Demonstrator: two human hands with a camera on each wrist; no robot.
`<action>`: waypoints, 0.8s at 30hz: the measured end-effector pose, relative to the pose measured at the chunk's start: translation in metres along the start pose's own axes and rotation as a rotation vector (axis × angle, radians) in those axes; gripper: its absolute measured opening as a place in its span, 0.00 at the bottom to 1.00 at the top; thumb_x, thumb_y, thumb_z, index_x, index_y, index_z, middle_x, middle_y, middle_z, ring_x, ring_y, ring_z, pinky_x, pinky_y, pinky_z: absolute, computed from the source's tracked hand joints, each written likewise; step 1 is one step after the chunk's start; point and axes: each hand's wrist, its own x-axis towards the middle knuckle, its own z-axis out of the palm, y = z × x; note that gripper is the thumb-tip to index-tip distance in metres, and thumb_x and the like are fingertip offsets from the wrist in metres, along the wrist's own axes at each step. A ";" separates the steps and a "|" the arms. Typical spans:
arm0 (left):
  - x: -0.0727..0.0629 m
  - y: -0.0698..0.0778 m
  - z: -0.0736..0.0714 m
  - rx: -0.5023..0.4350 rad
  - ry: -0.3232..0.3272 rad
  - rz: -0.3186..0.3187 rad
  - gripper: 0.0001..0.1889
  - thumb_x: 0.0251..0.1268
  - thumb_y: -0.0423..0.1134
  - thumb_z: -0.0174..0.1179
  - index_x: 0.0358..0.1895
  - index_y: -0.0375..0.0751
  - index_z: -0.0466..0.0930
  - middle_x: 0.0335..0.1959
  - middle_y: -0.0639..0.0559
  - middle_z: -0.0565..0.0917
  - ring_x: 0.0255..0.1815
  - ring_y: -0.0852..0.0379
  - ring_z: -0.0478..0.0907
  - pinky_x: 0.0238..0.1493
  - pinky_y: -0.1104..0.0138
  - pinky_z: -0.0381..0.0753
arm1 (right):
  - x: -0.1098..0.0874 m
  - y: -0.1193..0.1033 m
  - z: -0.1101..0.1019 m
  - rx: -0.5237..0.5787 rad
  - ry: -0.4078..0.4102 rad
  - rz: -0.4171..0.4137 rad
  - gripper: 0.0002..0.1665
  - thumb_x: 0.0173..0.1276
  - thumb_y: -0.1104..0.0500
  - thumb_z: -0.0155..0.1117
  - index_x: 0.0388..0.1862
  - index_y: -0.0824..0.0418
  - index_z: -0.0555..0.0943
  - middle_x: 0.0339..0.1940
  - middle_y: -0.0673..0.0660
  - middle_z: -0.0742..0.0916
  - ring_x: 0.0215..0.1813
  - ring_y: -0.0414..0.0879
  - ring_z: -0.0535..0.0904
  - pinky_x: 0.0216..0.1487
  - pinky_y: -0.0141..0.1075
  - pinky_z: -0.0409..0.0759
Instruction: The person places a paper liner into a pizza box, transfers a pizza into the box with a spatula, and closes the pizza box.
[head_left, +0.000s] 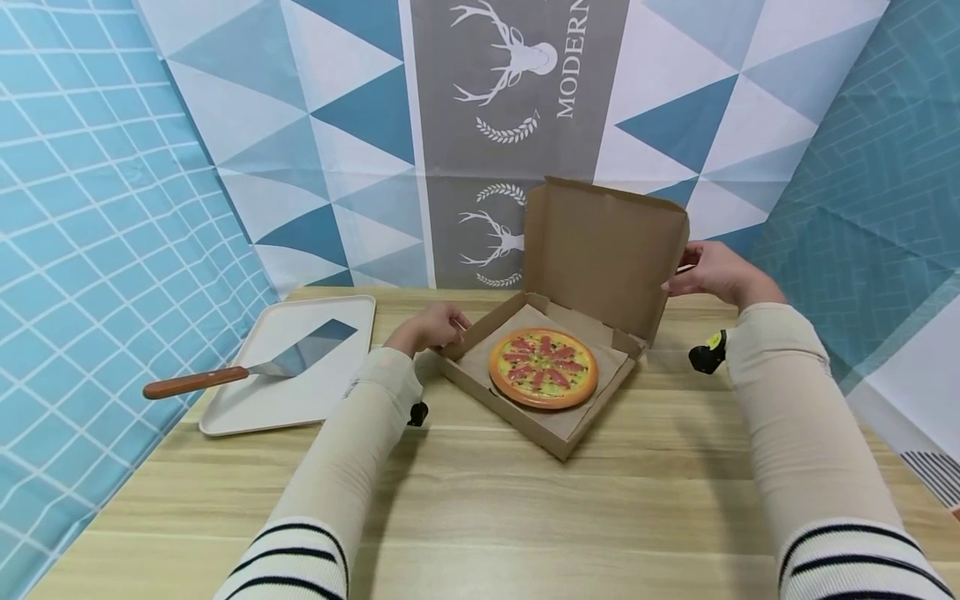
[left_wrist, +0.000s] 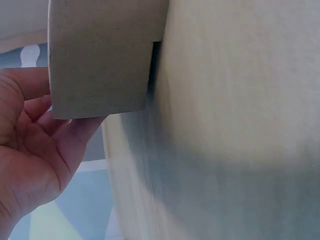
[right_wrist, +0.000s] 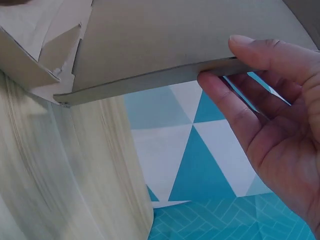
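Observation:
A cardboard pizza box (head_left: 510, 414) stands on the table with its lid (head_left: 603, 250) raised. Inside, on a sheet of paper, lies a round pizza (head_left: 543, 368) with an orange rim and red strips on top. My left hand (head_left: 433, 327) holds the box's left corner; in the left wrist view the box wall (left_wrist: 100, 70) hides some of its fingertips. With thumb and fingers my right hand (head_left: 712, 271) pinches the lid's right edge, as the right wrist view shows at the lid flap (right_wrist: 140, 86).
To the left, a white tray (head_left: 232, 408) carries a spatula (head_left: 318, 346), whose wooden handle (head_left: 198, 382) sticks out past the tray's left rim. The wood-grain table (head_left: 570, 533) meets a patterned backdrop (head_left: 360, 83) behind the box.

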 end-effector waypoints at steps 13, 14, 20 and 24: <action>-0.011 -0.003 0.014 0.132 0.144 0.063 0.17 0.50 0.21 0.54 0.45 0.30 0.81 0.39 0.41 0.84 0.40 0.51 0.79 0.35 0.67 0.78 | 0.011 0.003 0.015 0.049 0.040 -0.019 0.36 0.66 0.67 0.66 0.70 0.70 0.62 0.61 0.70 0.72 0.48 0.45 0.79 0.45 0.35 0.82; -0.012 -0.003 0.015 0.137 0.154 0.060 0.16 0.50 0.21 0.55 0.45 0.30 0.81 0.39 0.41 0.84 0.40 0.51 0.80 0.35 0.67 0.78 | 0.012 0.003 0.016 0.052 0.041 -0.025 0.37 0.66 0.67 0.65 0.70 0.70 0.62 0.61 0.70 0.72 0.47 0.44 0.79 0.45 0.35 0.82; -0.019 -0.004 0.019 0.142 0.186 0.029 0.16 0.48 0.22 0.55 0.43 0.32 0.82 0.38 0.42 0.85 0.38 0.51 0.81 0.33 0.67 0.80 | 0.016 -0.001 0.025 0.054 0.057 -0.017 0.37 0.67 0.67 0.65 0.71 0.70 0.61 0.62 0.70 0.71 0.54 0.54 0.77 0.45 0.36 0.82; -0.023 -0.001 0.021 0.160 0.200 0.022 0.16 0.46 0.22 0.55 0.42 0.32 0.81 0.38 0.42 0.84 0.42 0.49 0.81 0.38 0.65 0.80 | 0.018 -0.003 0.028 0.042 0.076 -0.011 0.36 0.67 0.67 0.64 0.71 0.68 0.62 0.62 0.69 0.72 0.58 0.60 0.74 0.46 0.37 0.82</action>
